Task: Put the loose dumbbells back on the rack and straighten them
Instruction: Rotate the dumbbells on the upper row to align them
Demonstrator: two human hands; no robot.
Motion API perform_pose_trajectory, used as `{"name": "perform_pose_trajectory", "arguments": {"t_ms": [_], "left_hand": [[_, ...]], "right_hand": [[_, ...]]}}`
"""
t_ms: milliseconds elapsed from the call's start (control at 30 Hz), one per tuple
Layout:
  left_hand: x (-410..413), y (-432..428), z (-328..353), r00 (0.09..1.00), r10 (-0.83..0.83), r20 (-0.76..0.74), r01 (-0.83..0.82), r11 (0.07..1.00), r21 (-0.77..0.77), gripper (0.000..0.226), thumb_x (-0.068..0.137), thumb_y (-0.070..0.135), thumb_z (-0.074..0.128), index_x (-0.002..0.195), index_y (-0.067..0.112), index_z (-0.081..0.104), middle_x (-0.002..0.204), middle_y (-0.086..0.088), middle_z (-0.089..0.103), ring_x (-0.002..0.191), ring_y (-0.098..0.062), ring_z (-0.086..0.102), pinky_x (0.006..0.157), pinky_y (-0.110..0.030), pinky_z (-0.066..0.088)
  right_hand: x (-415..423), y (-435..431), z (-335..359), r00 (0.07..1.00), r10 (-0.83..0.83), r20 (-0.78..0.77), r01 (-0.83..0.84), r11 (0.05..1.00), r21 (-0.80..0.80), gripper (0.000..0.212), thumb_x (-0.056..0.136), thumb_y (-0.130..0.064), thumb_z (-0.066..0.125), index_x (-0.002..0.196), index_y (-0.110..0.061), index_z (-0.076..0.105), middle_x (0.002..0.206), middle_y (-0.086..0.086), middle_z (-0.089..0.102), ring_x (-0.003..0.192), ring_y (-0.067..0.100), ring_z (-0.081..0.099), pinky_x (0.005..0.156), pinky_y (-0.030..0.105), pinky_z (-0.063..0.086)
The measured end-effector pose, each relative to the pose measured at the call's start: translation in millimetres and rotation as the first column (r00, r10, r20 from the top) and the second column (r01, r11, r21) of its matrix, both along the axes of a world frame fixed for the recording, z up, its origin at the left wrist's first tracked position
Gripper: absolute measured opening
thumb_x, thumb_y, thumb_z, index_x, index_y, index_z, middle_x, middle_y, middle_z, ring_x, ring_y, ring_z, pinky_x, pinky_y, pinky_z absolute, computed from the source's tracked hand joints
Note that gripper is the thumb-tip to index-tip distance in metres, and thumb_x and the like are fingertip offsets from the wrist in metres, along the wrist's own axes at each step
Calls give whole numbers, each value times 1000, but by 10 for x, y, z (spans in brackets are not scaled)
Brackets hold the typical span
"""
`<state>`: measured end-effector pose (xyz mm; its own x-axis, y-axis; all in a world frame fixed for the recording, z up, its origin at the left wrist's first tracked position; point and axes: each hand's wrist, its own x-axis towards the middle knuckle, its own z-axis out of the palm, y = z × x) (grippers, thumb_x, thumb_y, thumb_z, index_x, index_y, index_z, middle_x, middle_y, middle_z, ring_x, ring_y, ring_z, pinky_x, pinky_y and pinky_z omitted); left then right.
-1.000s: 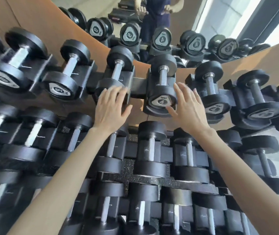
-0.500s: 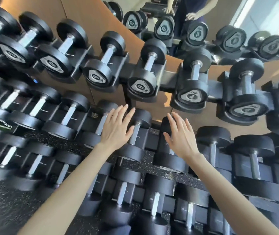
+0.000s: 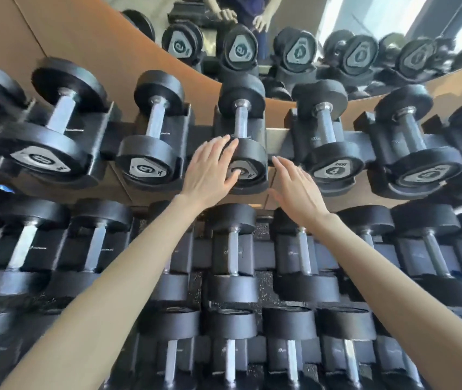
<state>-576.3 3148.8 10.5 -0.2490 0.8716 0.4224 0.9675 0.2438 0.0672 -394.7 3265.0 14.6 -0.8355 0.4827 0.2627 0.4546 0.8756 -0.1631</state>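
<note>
Both bare arms reach up to the top tier of the dumbbell rack (image 3: 189, 128), where a black dumbbell (image 3: 248, 157) lies in its cradle with the steel handle pointing away toward the orange-brown wall panel (image 3: 97, 43). The left hand (image 3: 210, 171) lies flat against the left side of this dumbbell's near head, fingers straight and together, thumb resting on the grey label on the face; nothing is gripped. The right hand (image 3: 298, 188) is likewise spread with straight fingers and holds nothing, its fingertips just beside the right edge of the same head (whether they actually touch it or the cradle cannot be told). To the left sits a dumbbell marked 5 (image 3: 148, 160), to the right a dumbbell marked 4 (image 3: 332, 164), each in its own cradle. Lower tiers (image 3: 232, 249) carry more dumbbells below the forearms. A mirror (image 3: 322, 29) above the wall panel reflects the top row's labelled ends.
</note>
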Motion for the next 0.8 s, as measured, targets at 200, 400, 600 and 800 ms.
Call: {"name": "perform_pose_trajectory", "arguments": {"t_ms": [200, 400, 600, 800], "left_hand": [[-98, 470, -52, 991, -86, 107, 87, 996, -7, 70, 86, 43, 61, 137, 1, 40, 132, -17, 49, 119, -34, 45, 101, -45, 37], [-169, 635, -200, 980, -131, 151, 97, 973, 211, 62, 79, 51, 60, 119, 3, 55, 112, -14, 58, 98, -33, 53, 83, -43, 41], [-280, 569, -371, 927, -175, 331, 49, 933, 358, 65, 80, 58, 55, 120, 7, 55, 115, -9, 57, 105, -21, 45, 90, -30, 31], [-231, 501, -457, 841, -224, 493, -40, 882, 469, 59, 83, 48, 60, 119, 2, 54, 115, -10, 55, 108, -19, 45, 96, -25, 34]], "right_hand": [[-295, 226, -103, 999, -12, 47, 22, 977, -214, 71, 87, -26, 61, 145, -8, 24, 147, 8, 33, 129, 29, 40, 102, 39, 37], [-521, 451, -223, 999, -44, -22, 31, 911, -411, 78, 83, -25, 68, 145, -12, 23, 142, 8, 39, 125, 25, 45, 95, 36, 42], [-707, 528, -359, 992, -28, -123, -45, 830, -556, 66, 71, -18, 79, 124, -8, 41, 119, 6, 57, 107, 20, 53, 77, 21, 35], [-735, 557, -99, 1000, 23, -16, -27, 934, -357, 64, 64, -21, 83, 116, -9, 46, 114, 8, 57, 102, 30, 56, 77, 34, 42]]}}
